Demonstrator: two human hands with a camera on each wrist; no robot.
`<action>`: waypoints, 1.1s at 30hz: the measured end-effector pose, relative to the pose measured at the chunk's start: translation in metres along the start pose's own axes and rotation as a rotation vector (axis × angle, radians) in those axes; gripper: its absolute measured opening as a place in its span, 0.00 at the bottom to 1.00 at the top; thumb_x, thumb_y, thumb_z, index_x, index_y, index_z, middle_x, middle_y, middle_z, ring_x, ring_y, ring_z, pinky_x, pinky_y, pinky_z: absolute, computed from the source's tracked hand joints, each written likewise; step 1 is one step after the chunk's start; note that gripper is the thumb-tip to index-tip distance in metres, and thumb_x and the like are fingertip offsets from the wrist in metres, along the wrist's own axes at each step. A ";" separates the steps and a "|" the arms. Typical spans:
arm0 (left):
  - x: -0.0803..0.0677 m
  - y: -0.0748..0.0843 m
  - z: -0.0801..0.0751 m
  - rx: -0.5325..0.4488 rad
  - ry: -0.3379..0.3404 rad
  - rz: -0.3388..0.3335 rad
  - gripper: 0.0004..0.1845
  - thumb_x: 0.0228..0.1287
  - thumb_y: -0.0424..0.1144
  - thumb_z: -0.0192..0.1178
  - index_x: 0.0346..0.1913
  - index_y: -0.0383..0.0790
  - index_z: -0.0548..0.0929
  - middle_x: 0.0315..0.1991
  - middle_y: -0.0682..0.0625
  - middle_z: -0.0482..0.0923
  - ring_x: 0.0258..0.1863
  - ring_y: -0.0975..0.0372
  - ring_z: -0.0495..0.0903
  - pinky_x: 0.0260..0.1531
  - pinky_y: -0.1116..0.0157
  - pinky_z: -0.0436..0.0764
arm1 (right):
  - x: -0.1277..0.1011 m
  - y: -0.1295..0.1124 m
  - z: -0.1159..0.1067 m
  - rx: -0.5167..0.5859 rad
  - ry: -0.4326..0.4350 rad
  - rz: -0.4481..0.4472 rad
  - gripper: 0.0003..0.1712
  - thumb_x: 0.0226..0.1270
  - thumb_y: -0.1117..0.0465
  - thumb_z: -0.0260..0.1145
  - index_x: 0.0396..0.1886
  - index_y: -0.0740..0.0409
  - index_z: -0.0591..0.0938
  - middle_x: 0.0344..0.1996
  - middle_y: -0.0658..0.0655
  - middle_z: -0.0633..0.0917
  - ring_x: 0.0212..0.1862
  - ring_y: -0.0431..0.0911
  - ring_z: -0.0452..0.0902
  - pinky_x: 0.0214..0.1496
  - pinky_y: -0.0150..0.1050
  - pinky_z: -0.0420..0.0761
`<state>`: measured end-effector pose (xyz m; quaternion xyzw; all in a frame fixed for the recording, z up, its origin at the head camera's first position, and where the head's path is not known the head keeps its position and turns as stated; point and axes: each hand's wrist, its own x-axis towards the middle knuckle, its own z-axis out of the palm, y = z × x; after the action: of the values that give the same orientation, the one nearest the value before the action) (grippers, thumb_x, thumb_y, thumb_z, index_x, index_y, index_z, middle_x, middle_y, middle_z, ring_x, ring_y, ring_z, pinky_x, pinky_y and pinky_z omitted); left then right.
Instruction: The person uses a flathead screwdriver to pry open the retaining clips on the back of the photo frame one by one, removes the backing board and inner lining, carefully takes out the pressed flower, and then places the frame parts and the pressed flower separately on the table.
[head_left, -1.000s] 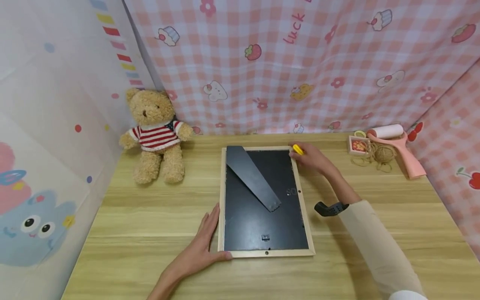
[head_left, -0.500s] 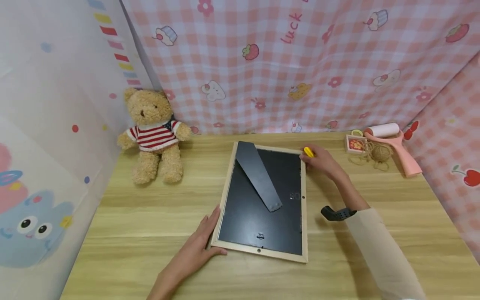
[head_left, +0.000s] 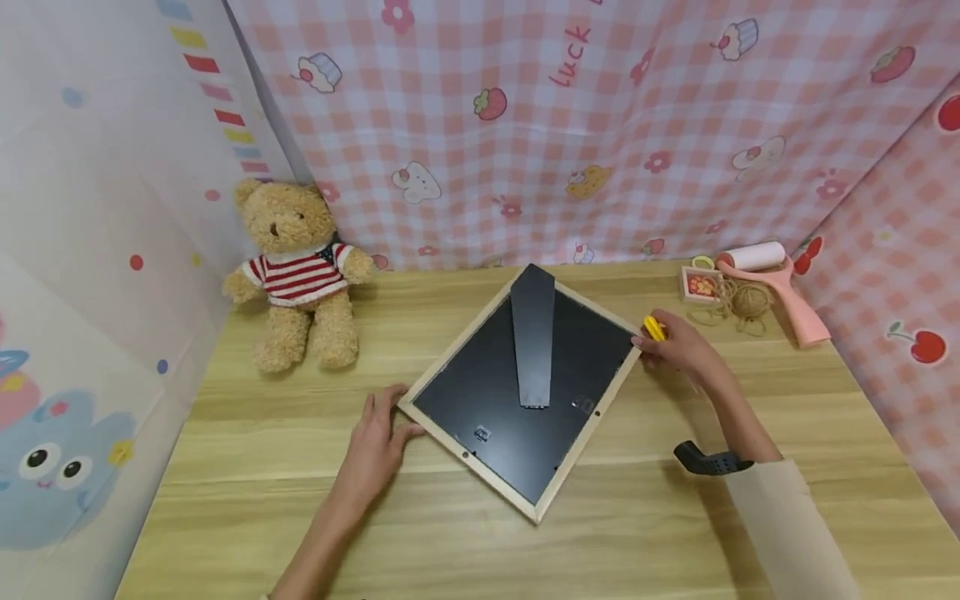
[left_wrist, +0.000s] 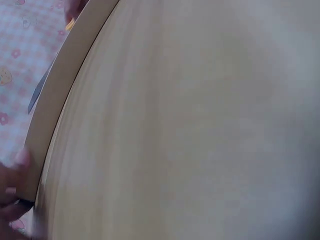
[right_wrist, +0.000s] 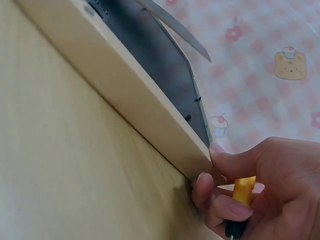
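A picture frame [head_left: 472,383] lies face down and turned diagonally on the wooden table, its pale wood rim around a black backing. A dark easel stand [head_left: 534,346] sticks up from the backing. My left hand [head_left: 377,442] holds the left corner between thumb and fingers. At the opposite, right corner, my right hand [head_left: 682,346] pinches the rim with thumb and forefinger. Tucked in that hand's curled fingers is a screwdriver [right_wrist: 243,192] with a yellow and black handle; a bit of its metal shaft shows in the right wrist view.
A teddy bear [head_left: 292,267] in a striped shirt sits at the back left. At the back right are a pink lint roller [head_left: 795,308], a ball of twine [head_left: 750,300] and a small framed box [head_left: 700,285]. Patterned cloth [head_left: 450,125] hangs behind the table.
The picture frame has swung clockwise from nearly upright to diagonal. My right hand has moved right and nearer with its corner; my left hand has shifted left and slightly away, staying at its corner.
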<state>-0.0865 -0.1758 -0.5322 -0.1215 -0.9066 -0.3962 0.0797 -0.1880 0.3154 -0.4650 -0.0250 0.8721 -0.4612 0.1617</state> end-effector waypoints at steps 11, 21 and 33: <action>0.028 0.026 0.000 -0.023 0.047 -0.054 0.09 0.77 0.28 0.63 0.51 0.24 0.79 0.75 0.19 0.68 0.81 0.29 0.62 0.82 0.26 0.43 | -0.037 0.009 0.003 0.015 -0.024 0.053 0.14 0.88 0.60 0.61 0.45 0.66 0.69 0.30 0.56 0.82 0.29 0.43 0.79 0.30 0.34 0.80; 0.045 0.036 -0.012 -0.050 -0.522 -0.107 0.68 0.75 0.69 0.63 0.85 0.23 0.32 0.87 0.29 0.19 0.88 0.40 0.18 0.83 0.37 0.18 | -0.074 0.012 0.015 -0.129 0.009 0.059 0.16 0.87 0.57 0.64 0.43 0.66 0.72 0.27 0.55 0.84 0.29 0.44 0.79 0.31 0.34 0.79; 0.093 -0.004 -0.002 -0.201 -0.620 -0.019 0.80 0.59 0.76 0.72 0.88 0.35 0.29 0.89 0.39 0.16 0.88 0.45 0.16 0.79 0.43 0.08 | -0.108 0.014 0.031 -0.189 0.043 0.023 0.17 0.85 0.55 0.67 0.38 0.62 0.74 0.21 0.50 0.82 0.23 0.42 0.77 0.28 0.33 0.76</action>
<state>-0.1766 -0.1652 -0.5108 -0.2353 -0.8451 -0.4286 -0.2161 -0.0747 0.3194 -0.4650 -0.0201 0.9151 -0.3756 0.1453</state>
